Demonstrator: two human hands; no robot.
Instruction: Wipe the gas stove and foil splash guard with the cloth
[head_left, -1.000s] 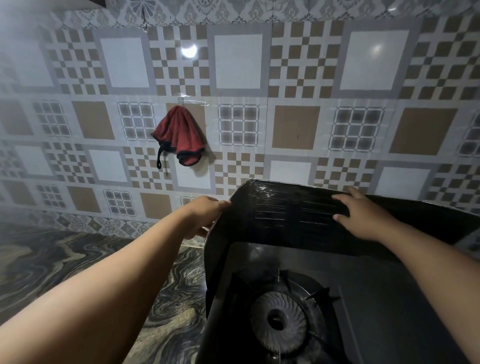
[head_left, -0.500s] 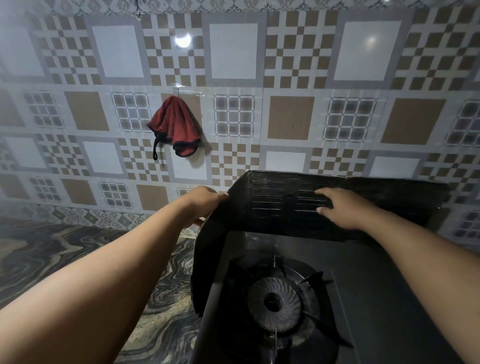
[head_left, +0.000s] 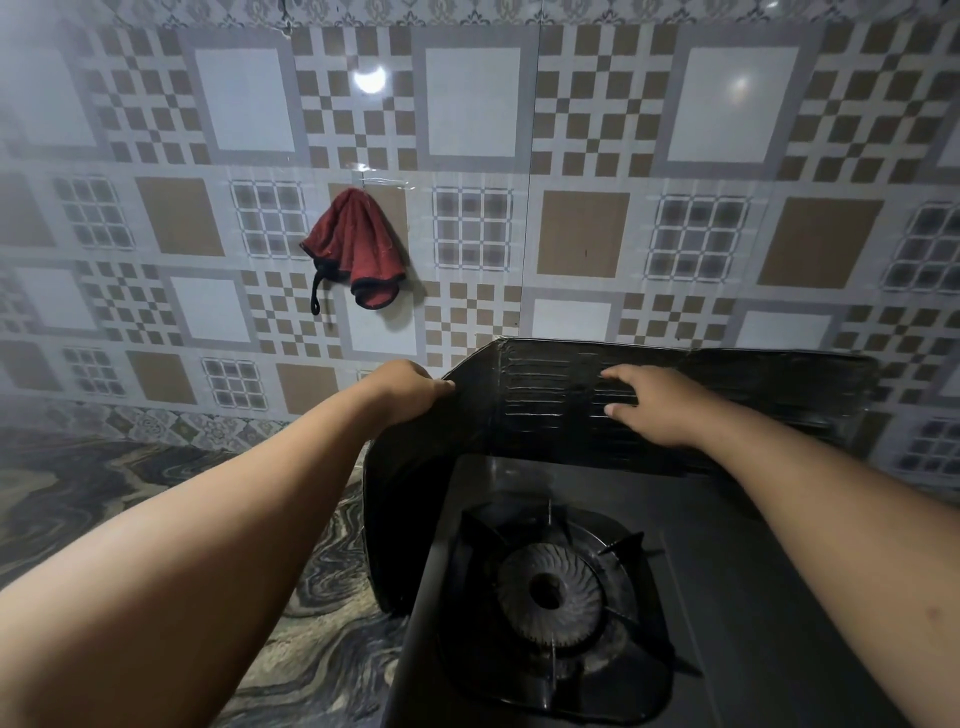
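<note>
A dark foil splash guard (head_left: 561, 410) stands bent around the back and left side of the black gas stove (head_left: 727, 597). My left hand (head_left: 402, 389) grips the guard's upper left edge at the fold. My right hand (head_left: 657, 405) lies flat with straight fingers against the inside of the back panel. The burner (head_left: 550, 592) with its pan support sits below the hands. A red cloth (head_left: 358, 252) with black trim hangs from a hook on the tiled wall, up and left of my left hand, apart from both hands.
The patterned tile wall (head_left: 582, 234) rises right behind the guard. A marbled dark countertop (head_left: 130, 499) stretches to the left of the stove under my left forearm.
The view has shifted slightly so the stove and guard sit lower and more to the left in frame. Both hands keep their places on the guard.
</note>
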